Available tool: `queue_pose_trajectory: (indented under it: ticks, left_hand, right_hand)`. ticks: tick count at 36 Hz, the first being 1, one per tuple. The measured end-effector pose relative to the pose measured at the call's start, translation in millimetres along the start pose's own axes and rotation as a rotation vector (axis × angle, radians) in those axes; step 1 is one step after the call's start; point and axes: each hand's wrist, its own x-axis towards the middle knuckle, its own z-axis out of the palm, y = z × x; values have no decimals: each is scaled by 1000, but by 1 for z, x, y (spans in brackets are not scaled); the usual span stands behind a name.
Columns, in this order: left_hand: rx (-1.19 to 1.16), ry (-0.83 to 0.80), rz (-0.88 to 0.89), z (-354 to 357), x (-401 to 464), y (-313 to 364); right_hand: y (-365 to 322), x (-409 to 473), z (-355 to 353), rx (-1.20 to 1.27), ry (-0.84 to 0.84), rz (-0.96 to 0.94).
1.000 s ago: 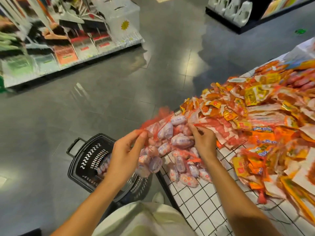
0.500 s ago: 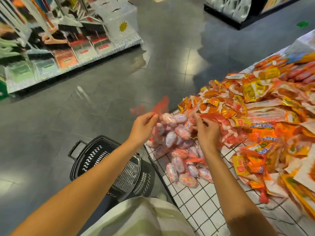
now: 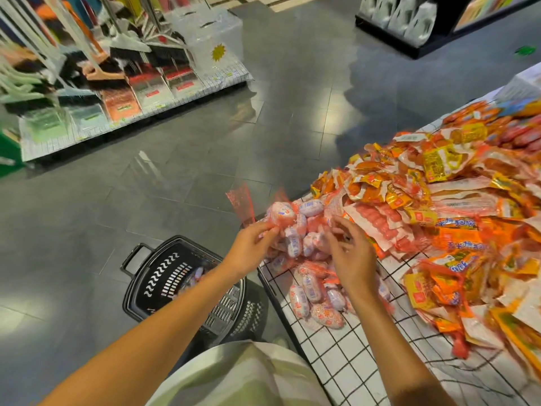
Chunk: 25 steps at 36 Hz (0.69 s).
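- the left hand [image 3: 251, 249] pinches the near side of a net bag of sausages [image 3: 295, 232] between thumb and fingertips. the grip sits high on the bulge, probably to gather the loose mesh so the small links inside do not slide about.
- the right hand [image 3: 352, 256] hovers at the far side of that bag, fingers loosely spread and half bent, gripping nothing i can see. it looks placed to steady or take that side.
- the bag sits between the two hands, at the edge of the wire-grid surface [image 3: 336, 364], propped on other bags. its red net tail [image 3: 240, 200] sticks up free beyond the left fingertips.
- a second net bag [image 3: 313, 291] lies flat under the right wrist, nearer the body.
- a heap of orange packets [image 3: 439, 206] spreads beyond and to the right of the right hand, touching the sausage bags.
- a black basket [image 3: 164, 276] stands mouth up on the floor under the left forearm, with something pale inside. it seems parked just beside the surface's edge so a bag needs only a short carry down and left.
- my guess is that a one-sided pinch would let the mesh sag, so the right hand should close on it before any lift.
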Motion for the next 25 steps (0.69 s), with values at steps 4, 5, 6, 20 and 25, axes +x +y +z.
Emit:
queue_pose_trajectory:
  ticks: [4, 5, 6, 20, 25]
  left_hand:
    - [187, -54, 234, 5, -6, -15]
    - [242, -84, 285, 8, -8, -19]
    - [292, -120, 318, 11, -11, -24]
    - [336, -141, 381, 9, -13, -40]
    - [331, -124, 367, -9, -18, -47]
  right_hand:
    - [3, -25, 9, -153, -11, -117]
    - [5, -31, 13, -160, -37, -137]
    - [9, -35, 15, -175, -84, -142]
    - [7, -54, 9, -256, -194, -144]
    - [-11, -53, 11, -187, -160, -188]
